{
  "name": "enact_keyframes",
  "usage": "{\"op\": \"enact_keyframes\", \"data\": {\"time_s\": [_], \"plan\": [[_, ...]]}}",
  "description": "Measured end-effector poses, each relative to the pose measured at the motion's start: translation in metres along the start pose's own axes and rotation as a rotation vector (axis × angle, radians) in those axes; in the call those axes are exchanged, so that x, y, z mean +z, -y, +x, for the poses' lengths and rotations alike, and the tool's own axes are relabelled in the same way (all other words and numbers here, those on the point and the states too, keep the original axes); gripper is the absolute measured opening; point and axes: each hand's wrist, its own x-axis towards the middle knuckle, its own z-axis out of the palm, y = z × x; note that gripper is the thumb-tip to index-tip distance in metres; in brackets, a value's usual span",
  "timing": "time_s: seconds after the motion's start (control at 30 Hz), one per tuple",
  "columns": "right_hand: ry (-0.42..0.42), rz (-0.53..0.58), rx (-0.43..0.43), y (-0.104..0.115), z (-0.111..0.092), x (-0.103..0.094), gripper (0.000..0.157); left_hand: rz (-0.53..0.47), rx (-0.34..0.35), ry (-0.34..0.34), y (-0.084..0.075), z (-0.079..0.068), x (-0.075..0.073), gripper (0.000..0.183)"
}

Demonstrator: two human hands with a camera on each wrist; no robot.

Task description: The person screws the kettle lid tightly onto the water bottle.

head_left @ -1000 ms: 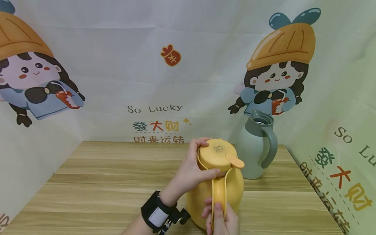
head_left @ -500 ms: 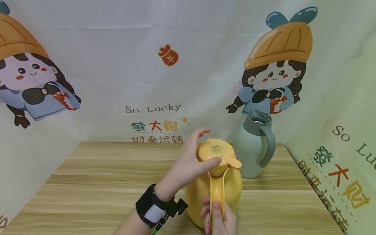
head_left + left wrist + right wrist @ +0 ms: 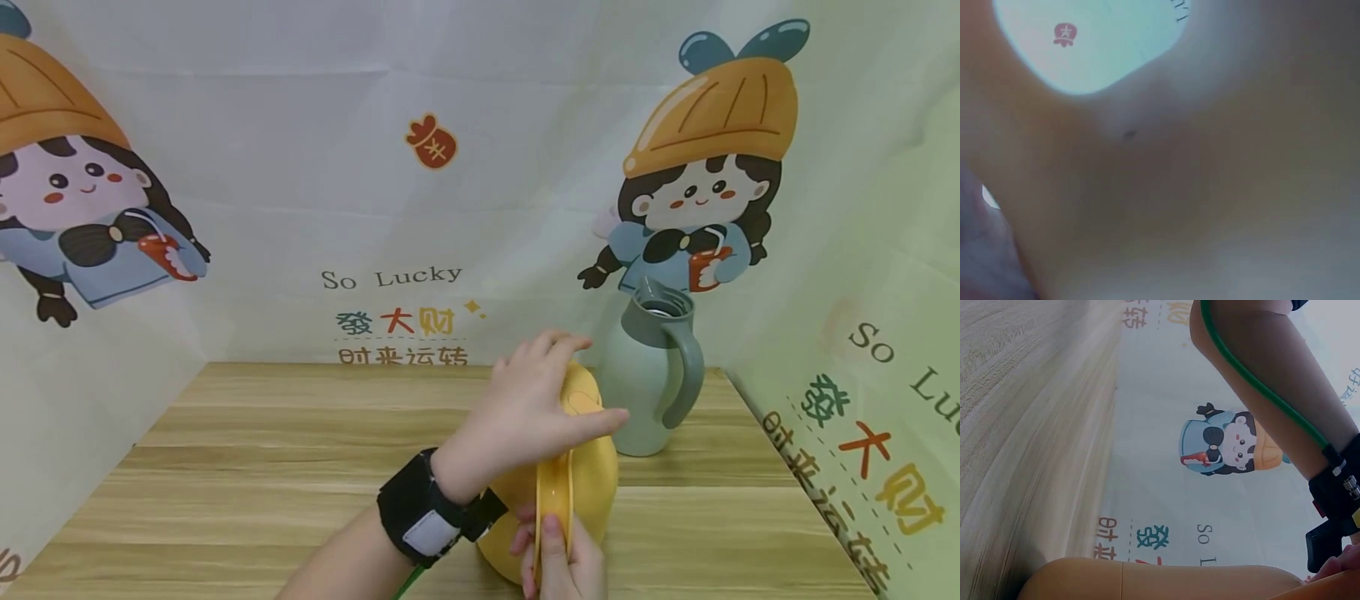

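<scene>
We see the left hand (image 3: pixel 525 408) stretched over the lid (image 3: pixel 582 385) of the yellow jug (image 3: pixel 598 483), thumb and index finger spread wide; whether they touch the lid, we can't tell. Half a second ago the hand is further left, thumb lying on the lid and most of the top in sight; now it is swung right, covers much of the lid, and the thumb reaches past the right edge. A second ago the fingers wrap the lid's side. Right hand (image 3: pixel 573 562) holds the handle (image 3: pixel 555 492) low down, same as before. Jug stands upright on the wooden table (image 3: pixel 262 467), right of centre near the front, no clear shift. Grey-green jug (image 3: pixel 637 392) stays put behind it to the right, mouth showing. Black strap (image 3: pixel 420 504) on the left wrist shifts right with the arm. Printed cloth (image 3: pixel 285 167) behind, unchanged. Left wrist view is mostly blur; right wrist view shows the table, the cloth, a green cable (image 3: pixel 1260 381) along the left arm.
</scene>
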Motion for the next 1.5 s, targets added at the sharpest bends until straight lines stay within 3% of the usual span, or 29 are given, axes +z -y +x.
{"op": "enact_keyframes", "data": {"time_s": [0.1, 0.4, 0.63, 0.83, 1.03, 1.33, 1.5], "plan": [[-0.003, -0.013, 0.027, 0.001, 0.0, 0.0, 0.033, 0.058, 0.03, -0.011, 0.0, -0.001, 0.004, 0.073], [0.004, 0.028, -0.044, -0.001, 0.0, 0.001, 0.031, 0.187, 0.11, -0.087, 0.004, -0.005, 0.009, 0.063], [0.005, 0.025, -0.053, -0.002, 0.0, 0.001, 0.03, 0.164, 0.185, -0.07, 0.011, -0.004, 0.008, 0.056], [0.023, 0.068, -0.134, -0.006, 0.0, 0.001, 0.03, 0.123, 0.296, -0.058, 0.022, -0.002, 0.004, 0.051], [0.019, 0.081, -0.153, -0.007, 0.001, 0.001, 0.03, 0.081, 0.396, -0.025, 0.031, 0.001, 0.002, 0.048], [0.001, 0.093, -0.172, -0.01, 0.001, 0.001, 0.03, -0.004, 0.498, 0.034, 0.042, 0.007, 0.0, 0.048], [0.003, 0.093, -0.167, -0.011, 0.0, 0.002, 0.03, 0.02, 0.513, 0.039, 0.043, 0.005, -0.001, 0.05]]}}
